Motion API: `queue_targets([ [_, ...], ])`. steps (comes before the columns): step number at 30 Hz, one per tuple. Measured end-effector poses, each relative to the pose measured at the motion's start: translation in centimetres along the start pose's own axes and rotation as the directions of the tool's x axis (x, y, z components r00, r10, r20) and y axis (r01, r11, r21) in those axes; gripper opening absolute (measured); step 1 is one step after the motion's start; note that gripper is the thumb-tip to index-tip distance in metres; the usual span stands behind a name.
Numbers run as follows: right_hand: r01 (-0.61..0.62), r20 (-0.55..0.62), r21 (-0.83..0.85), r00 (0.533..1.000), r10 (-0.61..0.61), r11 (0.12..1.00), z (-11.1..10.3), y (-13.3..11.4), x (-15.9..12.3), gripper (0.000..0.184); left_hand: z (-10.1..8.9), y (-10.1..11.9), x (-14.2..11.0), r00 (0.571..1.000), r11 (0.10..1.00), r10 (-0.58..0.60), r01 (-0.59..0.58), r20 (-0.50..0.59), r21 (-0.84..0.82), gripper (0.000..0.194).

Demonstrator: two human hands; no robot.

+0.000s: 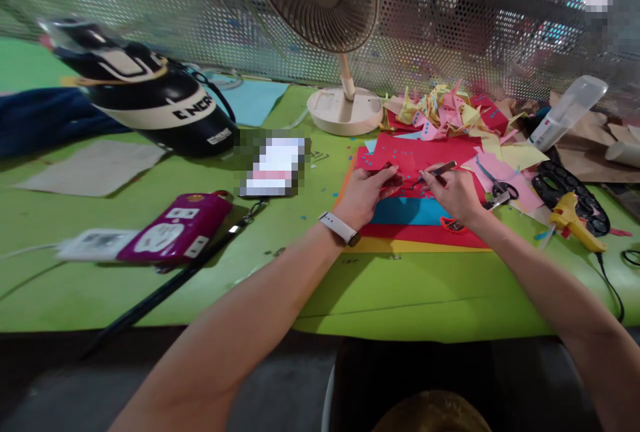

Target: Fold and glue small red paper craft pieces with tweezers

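My left hand [367, 191], with a pale watch band at its wrist, is closed in a pinch around a small dark-red piece of paper [393, 183]. My right hand [456, 193] is closed on a slim dark pen-like tool [444, 169]; its exact kind is unclear. The tool's thin tip points toward the left hand. Both hands are over stacked red paper [440, 147], dotted with tiny blue bits, and a blue sheet [407, 211]. An orange-edged object [451, 224] lies partly hidden under my right hand. Scissors [504, 192] lie just right of it.
A fan [345, 112] stands behind the paper, beside a heap of paper scraps [445, 112]. To the right lie a yellow glue gun [570, 215] and a clear bottle [570, 112]. Leftward are a phone [275, 167], a purple case [175, 231] and a black bottle [160, 102].
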State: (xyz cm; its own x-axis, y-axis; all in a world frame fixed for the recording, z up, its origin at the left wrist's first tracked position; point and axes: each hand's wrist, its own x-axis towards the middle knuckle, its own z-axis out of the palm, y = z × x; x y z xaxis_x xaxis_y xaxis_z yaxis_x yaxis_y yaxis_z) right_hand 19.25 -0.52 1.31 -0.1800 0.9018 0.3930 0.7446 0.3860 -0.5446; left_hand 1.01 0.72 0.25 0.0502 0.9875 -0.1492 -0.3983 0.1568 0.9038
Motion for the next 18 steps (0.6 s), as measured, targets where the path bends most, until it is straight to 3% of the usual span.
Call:
queue_targets([
  [5, -0.083, -0.035, 0.243, 0.995, 0.095, 0.966, -0.3, 0.5, 0.5, 0.036, -0.1, -0.2, 0.2, 1.000, 1.000, 0.000, 0.000, -0.012, -0.020, 0.018],
  [11, -0.091, -0.071, 0.593, 0.984, 0.164, 0.800, -2.3, -0.2, 1.6, 0.046, 0.4, -0.2, -0.3, 0.999, 1.000, 0.030, -0.030, 0.031, -0.005, 0.021],
  [15, -0.075, -0.104, 0.647, 0.977, 0.186, 0.759, -3.1, -1.0, 1.8, 0.042, 0.9, -0.2, -1.0, 0.990, 0.998, 0.048, -0.043, 0.133, -0.042, 0.027],
  [18, -0.068, -0.117, 0.654, 0.975, 0.190, 0.753, -3.1, -1.2, 1.7, 0.041, 1.0, -0.2, -1.4, 0.990, 0.998, 0.013, -0.004, 0.137, -0.070, 0.028],
])
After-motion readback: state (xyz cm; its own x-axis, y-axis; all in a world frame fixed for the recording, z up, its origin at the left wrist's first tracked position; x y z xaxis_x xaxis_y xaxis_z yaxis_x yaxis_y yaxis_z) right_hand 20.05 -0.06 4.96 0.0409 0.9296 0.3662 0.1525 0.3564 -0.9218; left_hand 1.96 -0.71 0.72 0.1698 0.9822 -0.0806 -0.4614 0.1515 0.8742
